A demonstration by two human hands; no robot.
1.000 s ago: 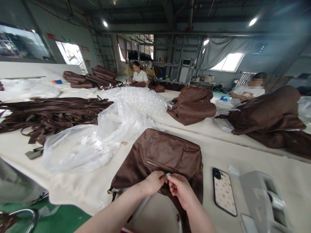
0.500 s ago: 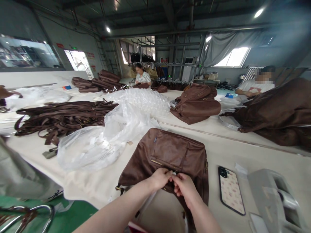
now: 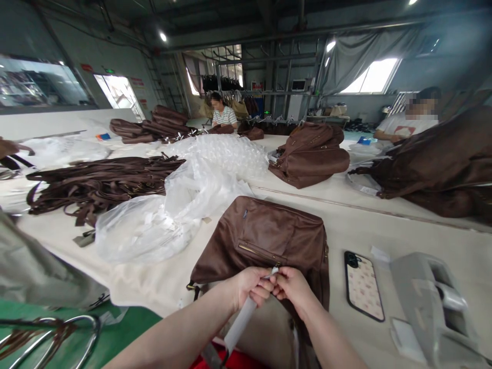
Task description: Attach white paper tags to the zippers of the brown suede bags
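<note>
A brown bag [image 3: 269,230] lies on the table before me, its zipper [image 3: 257,252] facing up. Over its near part, my left hand [image 3: 253,287] is closed on a white strip [image 3: 240,323] that hangs down toward my lap. My right hand [image 3: 290,287] meets it fingertip to fingertip, pinching a small whitish end of material beside the zipper pull. Exactly how the two fingers share that piece is hidden.
A phone [image 3: 364,287] and a grey tape dispenser [image 3: 434,302] lie to the right. Clear plastic [image 3: 146,230] and brown straps [image 3: 103,184] are at the left. More brown bags [image 3: 311,156] sit behind. Two people [image 3: 223,114] are across the table.
The white strip now shows below my left hand, whose fingers have curled more. The whole view has shifted slightly, with the bag and table appearing higher.
</note>
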